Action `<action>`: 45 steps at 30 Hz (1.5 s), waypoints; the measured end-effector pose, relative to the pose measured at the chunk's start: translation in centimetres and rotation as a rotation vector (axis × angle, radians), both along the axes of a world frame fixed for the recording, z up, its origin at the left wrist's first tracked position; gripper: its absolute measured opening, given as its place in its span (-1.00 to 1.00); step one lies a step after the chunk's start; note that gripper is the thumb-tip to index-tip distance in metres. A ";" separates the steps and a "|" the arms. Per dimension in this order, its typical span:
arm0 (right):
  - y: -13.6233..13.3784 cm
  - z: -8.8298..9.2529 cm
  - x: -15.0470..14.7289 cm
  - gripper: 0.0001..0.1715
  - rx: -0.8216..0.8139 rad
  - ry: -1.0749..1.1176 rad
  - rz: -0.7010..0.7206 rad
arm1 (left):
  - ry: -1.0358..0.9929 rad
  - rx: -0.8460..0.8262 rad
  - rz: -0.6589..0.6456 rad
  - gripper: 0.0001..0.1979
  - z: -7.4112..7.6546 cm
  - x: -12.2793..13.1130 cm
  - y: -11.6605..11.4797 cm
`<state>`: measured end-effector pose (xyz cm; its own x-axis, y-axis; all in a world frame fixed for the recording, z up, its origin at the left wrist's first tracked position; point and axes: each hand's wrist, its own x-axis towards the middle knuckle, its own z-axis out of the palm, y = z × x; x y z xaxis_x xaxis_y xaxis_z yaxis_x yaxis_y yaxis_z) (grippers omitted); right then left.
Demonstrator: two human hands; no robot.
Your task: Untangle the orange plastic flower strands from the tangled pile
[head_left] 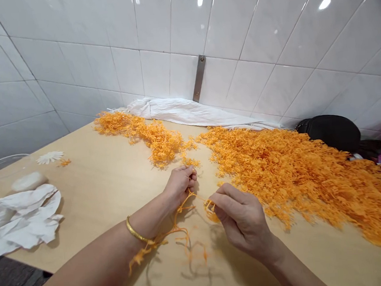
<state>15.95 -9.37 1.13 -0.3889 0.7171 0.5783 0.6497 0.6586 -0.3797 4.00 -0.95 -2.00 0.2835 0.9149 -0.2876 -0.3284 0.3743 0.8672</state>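
Note:
My left hand [182, 182] is closed, its fingers pinching a stringy orange plastic flower piece [179, 208] over the middle of the table. Thin orange strands trail from it toward my wrist, which wears a gold bangle [136, 230]. To the right, my right hand [241, 217] is closed too, with thumb and forefinger on a small orange plastic flower piece [210, 209]. A thin strand seems to run between the two hands. Past my left fingertips lie a few loose orange flowers [190, 154].
A large orange heap [280, 166] covers the table's right side; a smaller orange pile [158, 141] lies at the back. White cloth [180, 110] runs along the tiled wall. At left are crumpled white tissue [25, 217], a white flower [50, 157] and a clear container [2, 168]. A black bag [332, 131] sits back right.

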 end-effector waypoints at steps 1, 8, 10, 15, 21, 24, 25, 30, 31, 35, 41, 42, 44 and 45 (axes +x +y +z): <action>0.0 0.3 -0.2 -0.80 -0.028 0.078 -0.013 | 0.009 0.015 -0.007 -0.79 0.0 -0.1 0.1; 2.2 -0.7 1.0 -0.75 -0.294 0.552 -0.317 | 0.008 0.136 -0.251 -0.66 0.2 -1.0 -0.4; 2.5 -0.9 1.4 -0.74 -0.308 0.575 -0.310 | 0.041 0.172 -0.334 -0.65 0.4 -1.0 -0.9; 2.6 -1.1 1.8 -0.75 -0.278 0.529 -0.347 | 0.117 0.185 -0.512 -0.72 1.0 -0.6 -2.0; 3.2 -0.8 1.9 -0.73 -0.195 0.570 -0.463 | 0.140 0.213 -0.537 -0.78 1.6 -0.8 -1.5; 4.0 -0.3 3.8 -0.71 -0.178 0.741 -0.539 | 0.107 0.237 -0.539 -0.80 1.3 -1.0 -0.9; 4.2 -0.1 4.8 -0.70 -0.164 0.831 -0.584 | 0.102 0.241 -0.533 -0.79 1.2 -1.1 -0.8; 4.5 0.1 9.3 -0.64 -0.080 0.735 -0.812 | 0.015 0.146 -0.439 -0.72 0.8 -1.3 0.0; 4.4 -0.1 9.6 -0.62 -0.091 0.569 -0.850 | 0.014 0.133 -0.420 -0.71 0.7 -1.4 0.1; 4.2 -1.1 9.1 -0.47 0.044 0.042 -0.970 | 0.039 0.166 -0.316 -0.75 0.1 -1.4 0.5; 3.8 -0.9 8.3 -0.72 0.263 -0.134 -0.960 | 0.031 0.289 -0.236 -0.83 -0.5 -0.9 0.0; 3.7 -0.7 7.9 -0.72 0.239 -0.071 -0.893 | 0.035 0.296 -0.240 -0.83 -0.4 -0.8 -0.1; 3.3 -0.3 6.7 -0.67 0.064 0.102 -0.707 | 0.033 0.306 -0.245 -0.81 -0.3 -0.6 -0.5; 3.2 -0.2 6.0 -0.64 -0.074 0.192 -0.606 | 0.035 0.311 -0.246 -0.80 -0.1 -0.6 -0.6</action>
<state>21.95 -6.20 0.95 0.2041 0.8181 0.5377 0.8143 0.1630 -0.5571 3.44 -1.55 -2.14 0.5002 0.8656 -0.0208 -0.2299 0.1559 0.9606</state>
